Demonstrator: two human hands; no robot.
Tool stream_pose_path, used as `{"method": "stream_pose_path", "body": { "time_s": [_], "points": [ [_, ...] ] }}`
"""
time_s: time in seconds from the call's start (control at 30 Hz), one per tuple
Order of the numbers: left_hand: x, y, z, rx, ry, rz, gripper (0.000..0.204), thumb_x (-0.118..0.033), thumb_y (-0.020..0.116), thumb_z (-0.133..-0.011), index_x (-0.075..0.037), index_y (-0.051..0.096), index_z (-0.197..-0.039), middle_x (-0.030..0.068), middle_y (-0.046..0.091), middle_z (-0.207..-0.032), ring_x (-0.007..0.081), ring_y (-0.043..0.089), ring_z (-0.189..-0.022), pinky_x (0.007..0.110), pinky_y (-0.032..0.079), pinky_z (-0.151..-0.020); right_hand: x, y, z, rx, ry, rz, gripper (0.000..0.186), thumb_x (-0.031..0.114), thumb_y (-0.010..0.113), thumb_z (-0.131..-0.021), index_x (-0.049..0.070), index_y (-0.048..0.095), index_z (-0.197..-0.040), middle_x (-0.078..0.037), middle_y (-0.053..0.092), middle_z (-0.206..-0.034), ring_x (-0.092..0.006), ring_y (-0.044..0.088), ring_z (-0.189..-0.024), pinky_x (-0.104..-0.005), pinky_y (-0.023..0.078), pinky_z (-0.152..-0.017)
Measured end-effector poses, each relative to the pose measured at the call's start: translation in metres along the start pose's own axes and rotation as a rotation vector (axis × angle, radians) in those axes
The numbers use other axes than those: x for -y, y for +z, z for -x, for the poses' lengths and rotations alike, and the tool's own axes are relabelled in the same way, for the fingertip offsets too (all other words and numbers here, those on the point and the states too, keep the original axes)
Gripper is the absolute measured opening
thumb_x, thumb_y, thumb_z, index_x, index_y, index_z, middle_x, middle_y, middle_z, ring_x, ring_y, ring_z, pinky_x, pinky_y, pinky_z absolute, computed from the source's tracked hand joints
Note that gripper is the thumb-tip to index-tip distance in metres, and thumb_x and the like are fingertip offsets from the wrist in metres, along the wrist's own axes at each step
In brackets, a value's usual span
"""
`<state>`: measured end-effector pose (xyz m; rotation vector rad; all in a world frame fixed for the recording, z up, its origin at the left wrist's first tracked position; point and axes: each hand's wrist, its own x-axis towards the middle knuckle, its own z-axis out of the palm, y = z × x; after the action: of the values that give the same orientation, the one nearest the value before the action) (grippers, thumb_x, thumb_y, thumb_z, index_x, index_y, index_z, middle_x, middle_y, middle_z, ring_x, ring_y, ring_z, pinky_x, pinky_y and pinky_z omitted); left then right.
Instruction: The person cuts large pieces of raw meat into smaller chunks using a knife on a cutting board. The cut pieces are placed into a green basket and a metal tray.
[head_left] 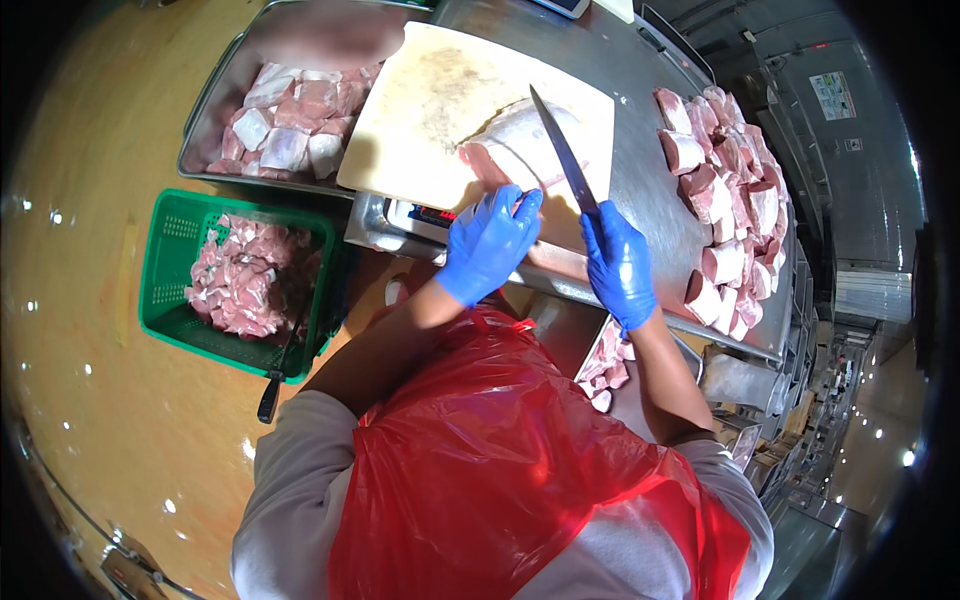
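Pale fat-capped meat slab (522,142) on cream rectangular board (410,105) — blue-gloved right hand (618,262) clasping long dark-bladed knife (563,150), blue-gloved left hand (492,243) nearby, hold unclear; should the slab slip, the knife could nick that hand.

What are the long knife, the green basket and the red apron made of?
Long knife: likely a smooth steel blade, thin and dark with a bluish sheen. Green basket: probably hard plastic, with even colour and neat holes. Red apron: looks like thin, glossy plastic film, crinkled with bright highlights.
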<state>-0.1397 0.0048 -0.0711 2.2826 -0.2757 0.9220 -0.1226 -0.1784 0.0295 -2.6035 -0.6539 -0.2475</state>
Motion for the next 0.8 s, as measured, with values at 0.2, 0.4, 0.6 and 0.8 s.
{"method": "stream_pose_path", "body": {
  "time_s": [0.2,0.4,0.6,0.8],
  "points": [
    [0.020,0.005,0.013,-0.039,0.031,0.161,0.014,-0.010,0.072,-0.082,-0.007,0.069,-0.095,0.0103,0.065,-0.100,0.0298,0.066,-0.085,0.040,0.055,-0.074,0.012,0.024,-0.009,0.038,-0.076,0.072,0.009,0.009,0.062,-0.095,0.005,0.056,-0.100,-0.022,0.061,-0.083,-0.0446,0.062,-0.073,-0.0504,0.049,-0.061],
    [0.024,0.009,0.027,-0.053,0.019,0.198,0.017,-0.007,0.076,-0.078,-0.005,0.067,-0.093,0.0100,0.066,-0.097,0.0313,0.065,-0.085,0.041,0.055,-0.074,0.012,0.040,-0.010,0.290,-0.084,0.323,0.018,0.011,0.060,-0.088,0.007,0.053,-0.105,-0.017,0.067,-0.084,-0.0362,0.069,-0.074,-0.0453,0.055,-0.063],
    [0.027,-0.016,0.014,-0.139,-0.116,0.290,0.021,0.003,0.077,-0.070,-0.004,0.067,-0.087,0.0098,0.067,-0.090,0.0260,0.066,-0.083,0.036,0.054,-0.073,-0.047,-0.008,0.029,0.536,-0.035,0.497,0.017,0.009,0.055,-0.091,0.007,0.052,-0.108,-0.020,0.067,-0.088,-0.0404,0.069,-0.077,-0.0500,0.055,-0.063],
    [0.092,-0.081,0.046,-0.481,-0.603,0.145,0.016,-0.003,0.075,-0.077,-0.005,0.068,-0.092,0.0062,0.069,-0.086,0.0184,0.065,-0.075,0.034,0.054,-0.070,-0.069,-0.069,0.062,0.449,-0.052,0.467,0.012,0.013,0.056,-0.098,0.002,0.055,-0.104,-0.020,0.069,-0.085,-0.0387,0.070,-0.075,-0.0473,0.054,-0.062]
  ]
}}
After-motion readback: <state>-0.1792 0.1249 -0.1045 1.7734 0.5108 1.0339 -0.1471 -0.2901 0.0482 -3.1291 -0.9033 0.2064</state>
